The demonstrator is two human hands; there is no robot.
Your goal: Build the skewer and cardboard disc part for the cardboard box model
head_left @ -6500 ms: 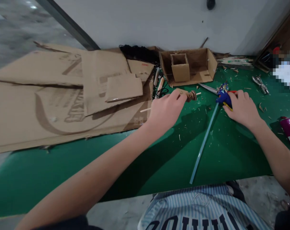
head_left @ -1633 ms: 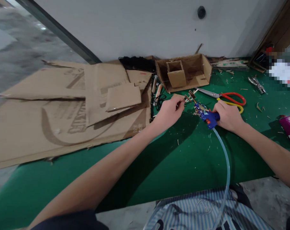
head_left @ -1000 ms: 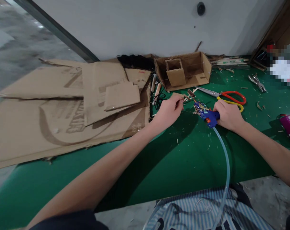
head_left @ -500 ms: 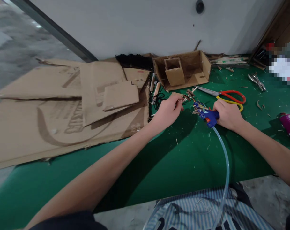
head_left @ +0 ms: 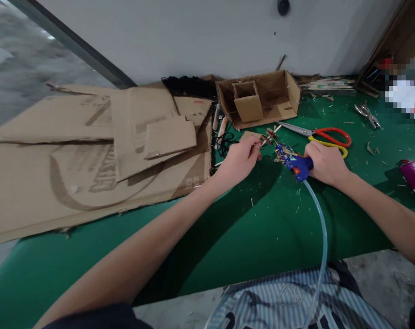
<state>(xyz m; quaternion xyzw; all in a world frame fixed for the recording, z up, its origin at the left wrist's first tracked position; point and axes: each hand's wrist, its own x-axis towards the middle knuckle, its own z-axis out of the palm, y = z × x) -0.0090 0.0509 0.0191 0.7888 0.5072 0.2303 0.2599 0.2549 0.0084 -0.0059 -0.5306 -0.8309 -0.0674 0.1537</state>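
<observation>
My left hand is closed in a pinch on a thin pale wooden stick that carries small brown cardboard discs. Wrapped round the handle of a blue hot glue gun is my right hand. The gun's nozzle points up and left, right beside the discs; whether it touches them I cannot tell. Bits of scrap cling around its front end. A long translucent glue stick curves down from the gun's rear toward my lap. Scissors with red and yellow handles lie just behind the gun.
An open cardboard box with a smaller one inside stands at the back. Flat cardboard sheets cover the left of the green table. Black cord lies beside my left hand. Pliers and a purple power strip are on the right.
Both hands keep their holds almost unmoved. The whole view has shifted very slightly, with the table things sitting a little further left.
</observation>
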